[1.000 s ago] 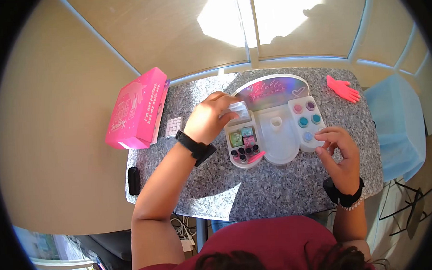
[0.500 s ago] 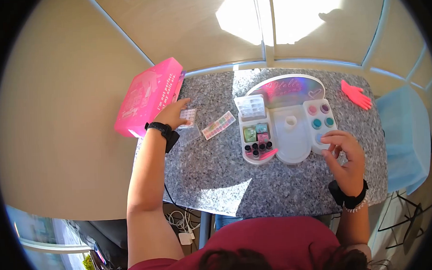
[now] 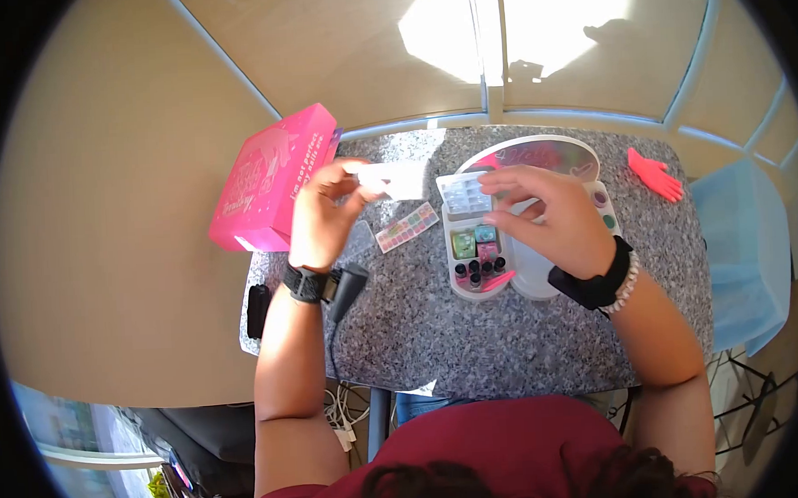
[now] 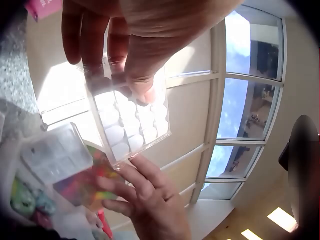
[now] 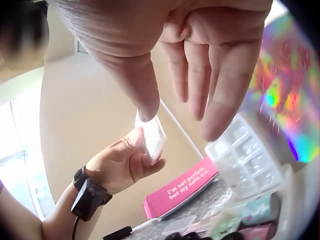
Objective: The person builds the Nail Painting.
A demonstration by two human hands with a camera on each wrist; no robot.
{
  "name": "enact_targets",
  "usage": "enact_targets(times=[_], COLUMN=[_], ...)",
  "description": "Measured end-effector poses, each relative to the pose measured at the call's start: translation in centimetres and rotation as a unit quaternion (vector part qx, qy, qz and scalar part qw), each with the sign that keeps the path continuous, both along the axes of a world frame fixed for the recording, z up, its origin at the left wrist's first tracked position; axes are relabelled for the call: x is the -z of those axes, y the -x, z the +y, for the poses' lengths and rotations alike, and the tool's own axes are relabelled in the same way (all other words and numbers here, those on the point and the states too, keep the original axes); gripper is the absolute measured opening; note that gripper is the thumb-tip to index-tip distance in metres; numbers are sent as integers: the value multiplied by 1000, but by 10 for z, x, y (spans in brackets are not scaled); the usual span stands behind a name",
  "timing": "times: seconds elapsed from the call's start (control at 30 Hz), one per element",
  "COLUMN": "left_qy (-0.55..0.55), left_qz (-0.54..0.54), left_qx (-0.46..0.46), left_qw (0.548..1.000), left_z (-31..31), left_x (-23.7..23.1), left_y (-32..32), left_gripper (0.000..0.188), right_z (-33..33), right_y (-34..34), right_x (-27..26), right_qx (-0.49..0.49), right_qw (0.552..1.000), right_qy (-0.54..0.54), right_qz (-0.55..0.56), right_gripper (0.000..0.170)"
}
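My left hand (image 3: 326, 212) pinches a clear case (image 4: 132, 125) of white round pieces set in rows, raised above the table and bright with sunlight. In the left wrist view its thumb lies across the case's face. My right hand (image 3: 553, 215) hovers over the white nail-kit organizer (image 3: 534, 285), fingers loosely spread and nothing between them. Near its fingertips a clear compartment tray (image 3: 464, 195) stands in the organizer's left section. Below that tray sit small glitter packs (image 3: 464, 243) and several black-capped bottles (image 3: 476, 272) beside a pink stick (image 3: 498, 281).
Left on the granite table (image 3: 402, 311) are a pink box (image 3: 267, 179), a clear flat piece (image 3: 358, 240) and a colourful sticker sheet (image 3: 407, 227). A black object (image 3: 258, 311) lies at the left edge. A pink glove (image 3: 655, 175) is at the far right.
My left hand went from the compartment tray to the case on the left and lifted it rightward. The sticker sheet came into view. My right hand moved left from the pots to the organizer's middle.
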State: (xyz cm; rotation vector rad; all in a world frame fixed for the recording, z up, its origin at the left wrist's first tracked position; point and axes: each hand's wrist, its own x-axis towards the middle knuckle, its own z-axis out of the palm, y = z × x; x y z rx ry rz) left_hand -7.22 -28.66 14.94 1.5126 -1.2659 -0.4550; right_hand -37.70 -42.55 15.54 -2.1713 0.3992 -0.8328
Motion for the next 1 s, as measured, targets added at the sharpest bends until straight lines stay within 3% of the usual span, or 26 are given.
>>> enact_targets(times=[0.07, 0.13, 0.23, 0.27, 0.3, 0.33, 0.4, 0.43, 0.5, 1.0], left_qy=[40, 9, 23, -18, -59, -60, -148, -170, -181, -224], left_qz=[119, 153, 91, -63, -214, -213, -341, -363, -373, -349], left_qx=[91, 71, 64, 4, -57, -58, -113, -118, -115, -91], left_qw=[988, 986, 994, 998, 973, 974, 921, 908, 903, 905], left_z=[1, 2, 1, 3, 5, 6, 6, 7, 9, 3], left_x=[4, 14, 26, 23, 21, 27, 57, 62, 72, 89], left_y=[36, 59, 54, 49, 44, 33, 6, 3, 5, 9], left_gripper=[26, 25, 33, 40, 47, 47, 58, 60, 58, 47], right_z=[7, 3, 1, 1, 0, -3, -14, -16, -18, -17], right_y=[-17, -25, -28, -28, -27, -26, -23, -24, -26, -41], right_x=[1, 12, 12, 9, 8, 10, 18, 21, 28, 29], right_qx=[-20, -31, -6, 19, 44, 43, 37, 36, 46, 77], right_qw=[987, 988, 996, 998, 998, 998, 994, 993, 972, 980], right_qy=[-150, -142, -83, -49, -16, -15, 107, 107, 226, 176], right_qz=[-52, -57, -39, -46, -53, -52, 11, 11, 36, 48], right_gripper=[34, 32, 27, 23, 19, 19, 14, 14, 10, 9])
